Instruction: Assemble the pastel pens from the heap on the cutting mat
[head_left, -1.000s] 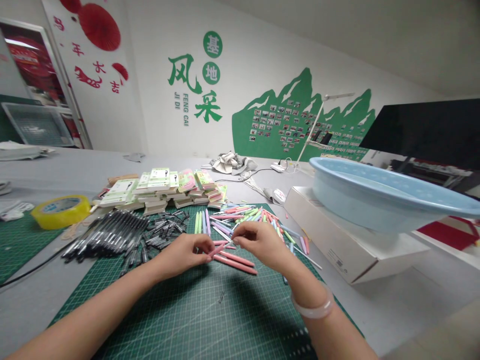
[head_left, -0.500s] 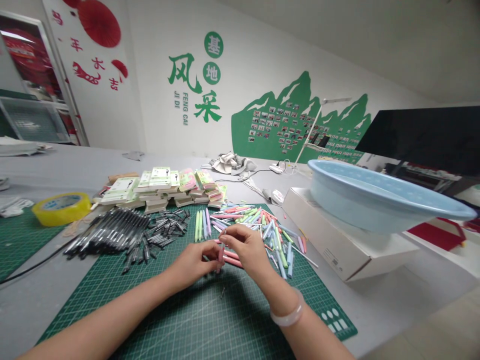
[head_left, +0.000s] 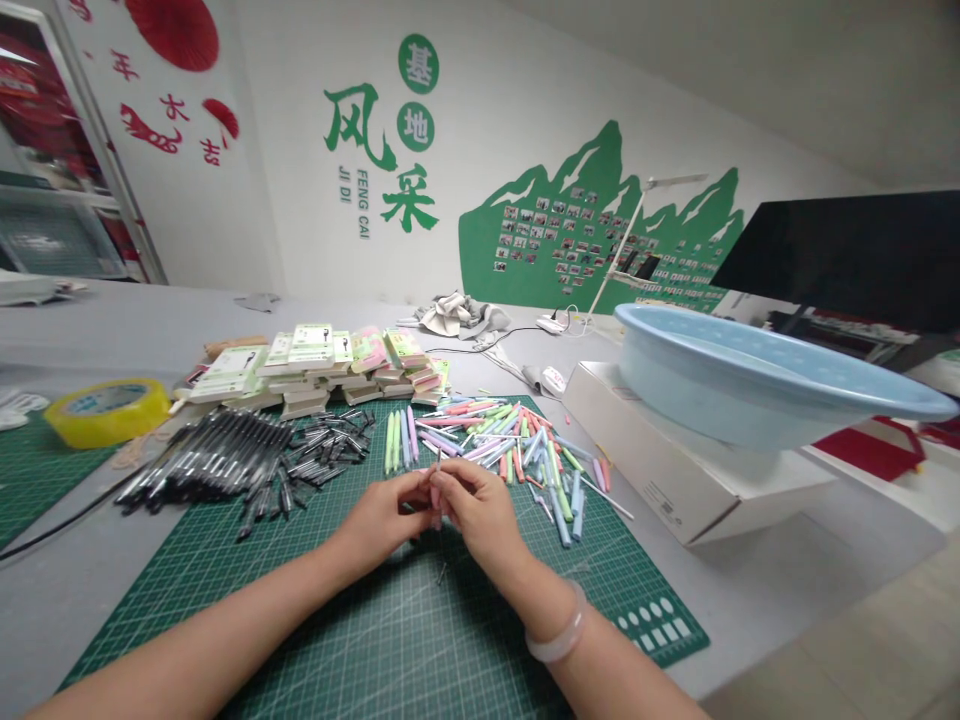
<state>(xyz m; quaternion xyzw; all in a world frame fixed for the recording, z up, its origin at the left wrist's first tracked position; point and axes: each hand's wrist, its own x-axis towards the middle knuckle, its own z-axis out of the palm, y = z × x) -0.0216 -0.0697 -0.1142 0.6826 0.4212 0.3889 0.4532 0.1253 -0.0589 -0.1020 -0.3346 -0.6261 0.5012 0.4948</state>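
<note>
Noted, left of the cutting mat (head_left: 360, 640), a roll of yellow tape (head_left: 112, 430); across the mat's far left corner, a sheaf of black-and-clear pens (head_left: 206, 455). Saw paper packs (head_left: 311, 355) stacked along the mat's far edge, small black parts (head_left: 330, 445) heaped on its far left part, then a short row of pastel barrels (head_left: 397, 442).

Found the left hand (head_left: 386, 515) above the mat's middle, grip pinching a pink piece (head_left: 436, 512) roughly upright. Seemed best to hold low and firm, leaving the upper end free. Spotted small dark bits (head_left: 441, 572) below on the mat, best not brushed aside.

Found the right hand (head_left: 476, 505) also over the mat's middle, meeting the left, grip pressed together, apparently on a thin rod (head_left: 439, 456). Could not tell how deep, because of the covering fingers. Judged wise to align rod and piece, press straight and gently, and avoid bending.

Saw loose coloured barrels (head_left: 553, 466) toward the mat's far right corner, better kept clear of the right forearm.
</note>
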